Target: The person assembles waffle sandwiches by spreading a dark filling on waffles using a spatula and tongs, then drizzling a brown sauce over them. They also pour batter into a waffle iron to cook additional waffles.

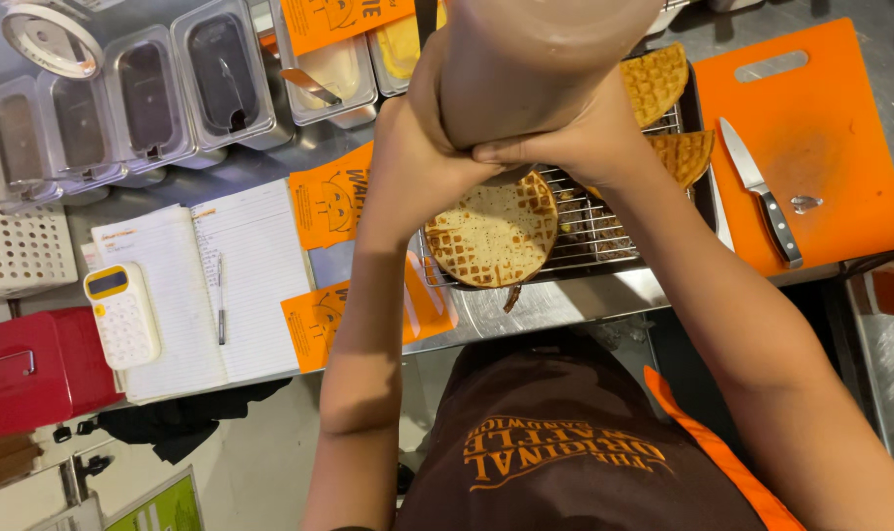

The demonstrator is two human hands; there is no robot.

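Hidden: large brown soft squeeze bag (pixel 536 59) cut off at top edge; its tip was behind the hands, not visible.
Left hand (pixel 422 147): wrapped tight round bag's lower end, fingers closed on it; forearm ran straight up from the apron.
Right hand (pixel 575 143): clamped on same narrow end, fingers curled under, touching left hand.
Bag position: upright, directly over round golden waffle (pixel 491 236).
Waffle: lay on wire cooling rack (pixel 604 231) on steel counter (pixel 545 310).
Nearby: steel knife w/ black handle (pixel 762 192) on orange cutting board (pixel 821 88), well apart from hands.
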